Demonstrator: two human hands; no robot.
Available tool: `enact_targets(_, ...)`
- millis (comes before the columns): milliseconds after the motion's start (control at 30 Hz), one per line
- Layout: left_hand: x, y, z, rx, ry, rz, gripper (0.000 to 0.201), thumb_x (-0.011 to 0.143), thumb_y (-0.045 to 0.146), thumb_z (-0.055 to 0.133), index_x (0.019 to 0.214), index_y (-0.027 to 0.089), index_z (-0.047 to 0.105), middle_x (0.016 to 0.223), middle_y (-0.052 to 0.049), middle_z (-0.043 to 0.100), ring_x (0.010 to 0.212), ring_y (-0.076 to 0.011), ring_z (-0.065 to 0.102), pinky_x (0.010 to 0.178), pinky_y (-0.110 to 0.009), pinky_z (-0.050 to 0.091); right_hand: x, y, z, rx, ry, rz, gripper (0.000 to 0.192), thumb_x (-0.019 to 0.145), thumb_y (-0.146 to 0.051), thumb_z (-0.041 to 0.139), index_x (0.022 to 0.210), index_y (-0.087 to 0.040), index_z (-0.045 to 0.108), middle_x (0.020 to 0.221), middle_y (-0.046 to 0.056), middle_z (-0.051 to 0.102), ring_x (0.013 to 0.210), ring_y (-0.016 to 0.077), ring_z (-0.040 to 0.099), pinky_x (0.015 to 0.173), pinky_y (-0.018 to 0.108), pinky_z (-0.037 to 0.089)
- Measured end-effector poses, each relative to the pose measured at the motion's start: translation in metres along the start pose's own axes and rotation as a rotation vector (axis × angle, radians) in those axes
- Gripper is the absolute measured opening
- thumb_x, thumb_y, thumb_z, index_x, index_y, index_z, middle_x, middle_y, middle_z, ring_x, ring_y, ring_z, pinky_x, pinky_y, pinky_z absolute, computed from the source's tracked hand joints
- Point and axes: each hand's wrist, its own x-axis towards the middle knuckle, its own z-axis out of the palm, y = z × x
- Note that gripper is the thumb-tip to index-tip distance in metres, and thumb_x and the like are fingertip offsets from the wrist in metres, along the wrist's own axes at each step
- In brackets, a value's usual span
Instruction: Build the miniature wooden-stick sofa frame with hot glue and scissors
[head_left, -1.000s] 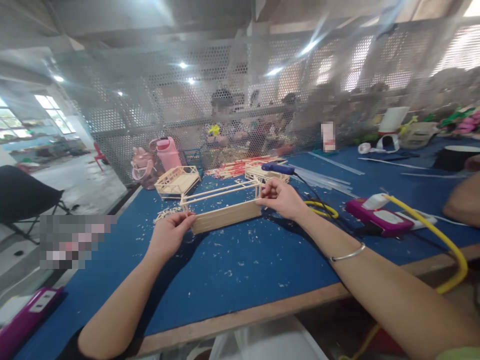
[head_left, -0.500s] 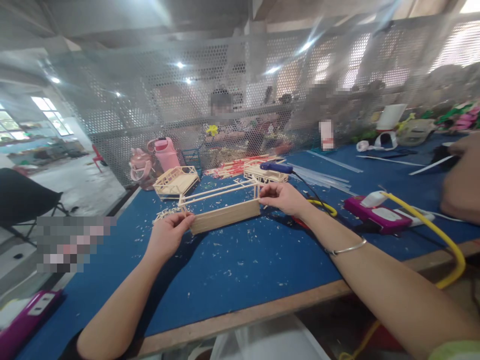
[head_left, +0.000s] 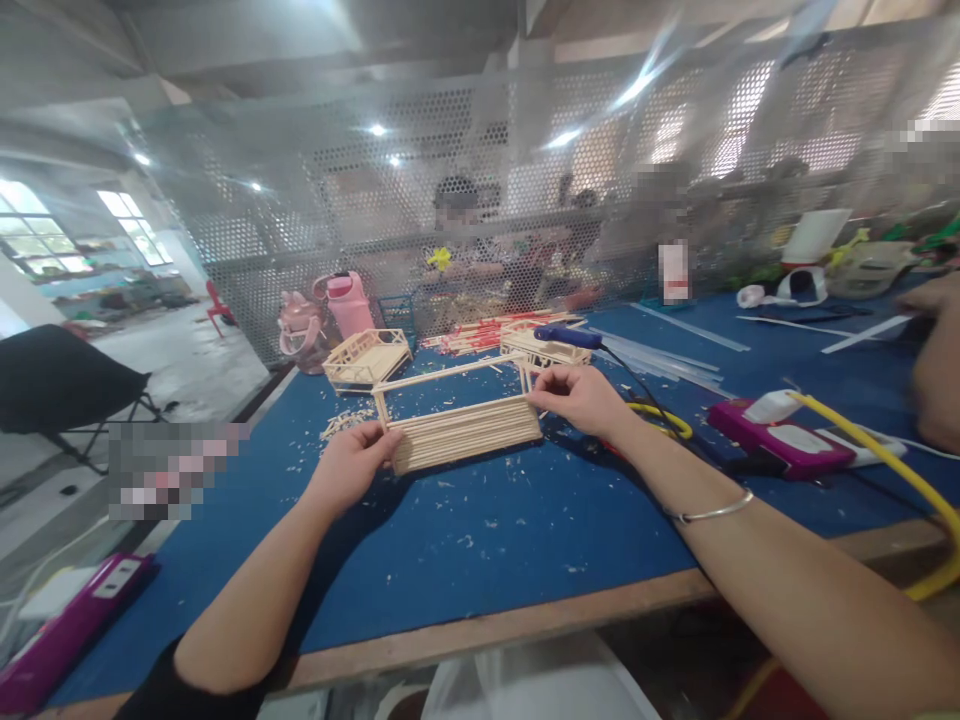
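Observation:
I hold a long wooden stick frame between both hands, just above the blue table. Its slatted side panel faces me and thin rails run along its far side. My left hand pinches the frame's left end. My right hand grips its right end, and a thin bangle sits on that wrist.
Two finished stick models stand behind the frame, with a blue glue gun lying on the right one. A pink bottle, loose sticks, a magenta power strip and a yellow hose lie around. Another person's arm is at the right edge.
The frame has tipped toward me, so its slatted panel shows wider. Both hands kept their hold on its ends. The view shifted slightly.

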Motion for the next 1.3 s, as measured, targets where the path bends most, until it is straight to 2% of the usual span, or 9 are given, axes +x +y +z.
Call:
enact_targets(200,-0.006,0.012,0.002,-0.250,-0.077,-0.375,0.036,0.045,0.041,0.078,0.062,0.013,0.063,0.045,0.004,0.051,0.039,-0.0058,0.038,0.036,-0.017,0.025,-0.001,-0.001,0.004,-0.009,-0.013,-0.015,0.023,0.064,-0.040,0.060,0.072,-0.020,0.052,0.054,-0.005,0.050,0.049,0.0101,0.045,0.050,0.025,0.038)
enact_targets(500,-0.003,0.005,0.005,-0.131,0.014,-0.381,0.036,0.046,0.039,0.078,0.064,0.013,0.060,0.047,0.004,0.053,0.038,-0.0063,0.043,0.038,-0.017,0.033,-0.003,0.004,0.015,-0.232,-0.122,-0.002,0.014,0.067,-0.028,0.055,0.065,-0.018,0.064,0.058,-0.002,0.060,0.054,0.0118,0.049,0.055,0.025,0.037)
enact_targets(700,-0.001,0.003,-0.004,0.087,0.342,-0.204,0.033,0.067,0.039,0.064,0.090,0.017,0.059,0.073,-0.003,0.063,0.065,-0.0195,0.061,0.061,-0.033,0.050,0.000,0.002,0.010,-0.256,0.083,-0.011,0.016,0.074,-0.029,0.050,0.069,-0.018,0.060,0.063,0.000,0.060,0.059,0.0142,0.052,0.058,0.026,0.040)
enact_targets(767,-0.001,0.007,-0.007,0.261,0.566,0.046,0.034,0.073,0.035,0.060,0.101,0.015,0.058,0.092,-0.010,0.064,0.086,-0.0245,0.061,0.076,-0.039,0.049,0.001,-0.002,0.003,-0.267,0.254,-0.034,0.019,0.079,-0.030,0.045,0.076,-0.017,0.058,0.069,0.003,0.061,0.064,0.0159,0.053,0.062,0.028,0.041)
enact_targets(867,-0.003,0.023,-0.001,0.530,0.797,0.645,0.032,0.081,0.026,0.051,0.109,0.013,0.057,0.113,-0.017,0.059,0.113,-0.0269,0.051,0.097,-0.043,0.038,-0.002,-0.017,0.000,-0.353,0.496,-0.241,0.015,0.082,-0.026,0.046,0.075,-0.018,0.056,0.074,0.005,0.061,0.071,0.0177,0.055,0.068,0.031,0.043)
enact_targets(967,-0.007,0.044,0.028,0.691,0.587,1.019,0.031,0.088,0.023,0.044,0.116,0.017,0.055,0.120,-0.013,0.059,0.121,-0.0242,0.047,0.106,-0.045,0.028,-0.013,-0.042,0.009,-0.463,0.447,-0.570,0.016,0.085,-0.020,0.046,0.074,-0.019,0.056,0.073,0.005,0.061,0.075,0.0180,0.057,0.071,0.031,0.044)
enact_targets(1100,-0.012,0.059,0.068,0.785,0.235,0.970,0.029,0.093,0.024,0.036,0.109,0.018,0.060,0.088,-0.006,0.070,0.083,-0.0165,0.064,0.082,-0.031,0.047,-0.033,-0.067,0.015,-0.521,0.305,-0.740,0.017,0.090,-0.020,0.042,0.080,-0.020,0.056,0.079,0.006,0.063,0.080,0.0174,0.059,0.077,0.031,0.046)
enact_targets(1200,-0.012,0.056,0.070,0.800,0.249,0.912,0.029,0.094,0.027,0.037,0.100,0.020,0.064,0.078,-0.004,0.069,0.072,-0.0145,0.064,0.061,-0.022,0.046,-0.044,-0.057,-0.005,-0.574,0.202,-0.492,0.018,0.089,-0.027,0.044,0.101,-0.019,0.054,0.088,0.007,0.064,0.080,0.0185,0.061,0.073,0.031,0.047)
enact_targets(1300,-0.009,0.048,0.054,0.756,0.386,0.886,0.029,0.093,0.025,0.039,0.105,0.020,0.065,0.081,-0.004,0.071,0.075,-0.0145,0.065,0.064,-0.021,0.047,-0.051,-0.025,-0.038,-0.813,0.052,0.007,0.037,0.089,-0.025,0.039,0.124,-0.015,0.044,0.097,0.012,0.065,0.085,0.0227,0.063,0.073,0.033,0.047)
